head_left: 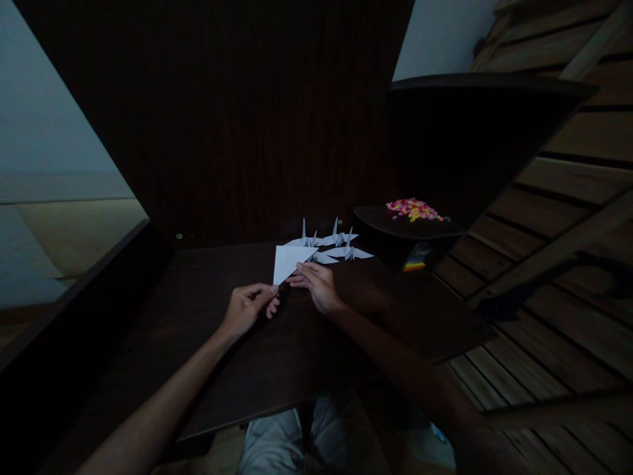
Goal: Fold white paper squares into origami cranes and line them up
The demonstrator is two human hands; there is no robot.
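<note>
A white sheet of paper folded into a triangle [289, 261] is held up over the dark desk between my two hands. My left hand [250, 305] pinches its lower corner between thumb and fingers. On the right side, my right hand [316, 284] grips the sloping edge, thumb on top and fingers beneath. Just behind the paper stand several folded white paper cranes [349, 252] with pointed wings and necks. The folded triangle partly covers the cranes on the left.
A dark wooden desk [237, 369] has a tall back panel [247, 119] and a raised left side [74, 284]. At the right, a corner shelf [380, 221] carries a pile of small pink, red and yellow pieces [414, 209]. A slatted wooden structure [583, 224] stands farther right.
</note>
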